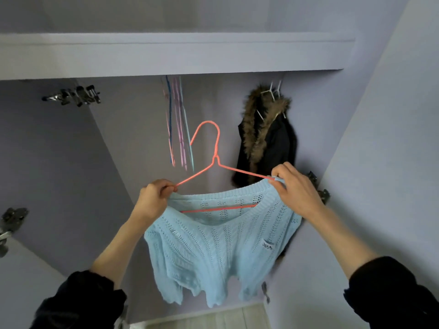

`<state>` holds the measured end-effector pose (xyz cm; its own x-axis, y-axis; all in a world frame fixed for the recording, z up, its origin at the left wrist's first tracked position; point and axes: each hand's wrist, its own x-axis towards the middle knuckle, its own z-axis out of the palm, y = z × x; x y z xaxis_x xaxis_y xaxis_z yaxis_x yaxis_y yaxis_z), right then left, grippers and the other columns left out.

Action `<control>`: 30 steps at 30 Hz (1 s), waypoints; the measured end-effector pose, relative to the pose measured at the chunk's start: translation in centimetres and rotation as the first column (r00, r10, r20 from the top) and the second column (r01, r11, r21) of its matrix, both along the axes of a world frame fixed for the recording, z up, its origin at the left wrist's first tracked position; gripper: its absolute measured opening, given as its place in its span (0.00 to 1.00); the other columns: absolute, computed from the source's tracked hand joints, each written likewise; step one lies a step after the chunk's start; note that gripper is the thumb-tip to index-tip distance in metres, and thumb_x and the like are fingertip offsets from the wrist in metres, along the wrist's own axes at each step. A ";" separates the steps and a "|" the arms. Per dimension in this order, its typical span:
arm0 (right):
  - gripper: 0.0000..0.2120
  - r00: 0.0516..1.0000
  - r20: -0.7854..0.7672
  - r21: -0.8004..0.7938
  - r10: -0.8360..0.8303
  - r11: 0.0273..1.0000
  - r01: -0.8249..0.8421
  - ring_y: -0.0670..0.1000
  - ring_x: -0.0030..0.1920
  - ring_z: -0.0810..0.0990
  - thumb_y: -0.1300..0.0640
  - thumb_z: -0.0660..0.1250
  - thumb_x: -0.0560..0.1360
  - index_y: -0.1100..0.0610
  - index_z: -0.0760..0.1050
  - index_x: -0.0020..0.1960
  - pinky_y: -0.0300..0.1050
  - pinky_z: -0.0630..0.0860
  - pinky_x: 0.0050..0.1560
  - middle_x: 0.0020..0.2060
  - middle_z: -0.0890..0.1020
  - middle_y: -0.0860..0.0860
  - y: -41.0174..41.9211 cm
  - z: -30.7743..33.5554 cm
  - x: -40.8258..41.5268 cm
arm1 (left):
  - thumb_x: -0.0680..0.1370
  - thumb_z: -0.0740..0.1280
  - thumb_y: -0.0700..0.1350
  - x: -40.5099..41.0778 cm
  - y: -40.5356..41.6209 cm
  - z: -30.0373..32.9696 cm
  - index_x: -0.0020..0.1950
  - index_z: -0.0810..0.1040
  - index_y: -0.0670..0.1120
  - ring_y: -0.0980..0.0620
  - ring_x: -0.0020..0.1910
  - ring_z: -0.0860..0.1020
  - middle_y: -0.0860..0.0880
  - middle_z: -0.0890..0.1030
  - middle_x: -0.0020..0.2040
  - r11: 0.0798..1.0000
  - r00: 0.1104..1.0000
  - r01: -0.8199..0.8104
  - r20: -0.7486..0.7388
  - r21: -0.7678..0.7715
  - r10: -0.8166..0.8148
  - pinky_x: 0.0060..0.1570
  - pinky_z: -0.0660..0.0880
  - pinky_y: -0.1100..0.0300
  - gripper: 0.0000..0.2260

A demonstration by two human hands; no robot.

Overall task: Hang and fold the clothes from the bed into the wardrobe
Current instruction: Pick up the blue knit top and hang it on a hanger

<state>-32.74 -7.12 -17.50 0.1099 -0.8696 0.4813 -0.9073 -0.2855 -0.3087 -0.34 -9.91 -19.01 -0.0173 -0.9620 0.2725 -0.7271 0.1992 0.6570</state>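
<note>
- The left hand (154, 198) is pinching the left shoulder of the light blue knit sweater (213, 248) together with the left arm of the coral wire hanger (215, 160); its grip is clamped on both, fingers curled round the wire end
- The right hand (294, 188) is pinching the sweater's right shoulder seam against the hanger's right arm, its grip likewise closed on knit and wire
- The sweater is hanging on the hanger between the two hands, in front of the open wardrobe (166, 53) and below its shelf edge; the hanger's hook is pointing up, not yet on any rail, and the rail itself is hidden behind that shelf edge
- Risks, as I judge them: the neckline is wide and the wire is thin, so a shoulder could be slipping off once either pinch is loosening; the open knit could be snagging on the wire tip; the hook could be missing the unseen rail and dropping the lot
- Above and left of the sweater, a bunch of empty thin hangers (177, 122) is dangling, at least four, the exact count unclear
- Above and right of it, one dark coat with a fur-trimmed hood (266, 138) is hanging
- Count: one sweater, one coral hanger, one coat, two hands
</note>
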 end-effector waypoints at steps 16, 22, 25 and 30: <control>0.14 0.941 0.213 0.328 -0.262 0.927 0.183 0.51 0.37 0.72 0.62 0.69 0.74 0.51 0.68 0.34 0.40 0.65 0.35 0.33 0.74 0.50 3.3 3.3 -4.4 | 0.79 0.63 0.38 -6.9 -1.8 -1.3 0.53 0.82 0.43 0.36 0.50 0.79 0.40 0.82 0.51 0.999 0.994 0.031 0.111 -0.039 -0.027 0.49 0.74 0.49 0.09; 0.05 0.896 0.180 0.250 -0.406 0.900 0.357 0.59 0.47 0.76 0.63 0.65 0.75 0.58 0.73 0.41 0.48 0.70 0.44 0.44 0.79 0.58 3.0 2.7 -4.2 | 0.79 0.60 0.38 -8.6 -1.9 -1.1 0.72 0.67 0.45 0.40 0.66 0.71 0.42 0.72 0.68 0.980 0.965 0.192 0.175 0.048 -0.198 0.63 0.70 0.48 0.21; 0.03 0.863 0.192 0.245 -0.468 0.874 0.420 0.61 0.51 0.76 0.64 0.62 0.76 0.62 0.75 0.46 0.49 0.70 0.48 0.48 0.79 0.60 2.1 2.1 -3.3 | 0.77 0.58 0.36 -9.1 -1.6 0.6 0.70 0.69 0.43 0.40 0.66 0.70 0.41 0.71 0.67 0.952 0.947 0.278 0.199 -0.127 -0.250 0.63 0.71 0.47 0.21; 0.05 0.820 0.291 0.249 -0.492 0.867 0.432 0.61 0.51 0.76 0.63 0.60 0.77 0.63 0.74 0.48 0.45 0.65 0.43 0.50 0.78 0.59 -1.1 2.8 -1.2 | 0.74 0.64 0.34 -9.9 -1.7 5.5 0.71 0.63 0.45 0.36 0.71 0.63 0.38 0.67 0.71 0.767 0.865 0.373 0.495 -0.523 -0.083 0.68 0.63 0.39 0.26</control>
<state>-33.94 -8.18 -14.73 -0.4660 -0.8458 0.2598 -0.7517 0.2235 -0.6205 -10.26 -11.63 -13.55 -0.4652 -0.5624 0.6836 -0.7755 0.6313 -0.0084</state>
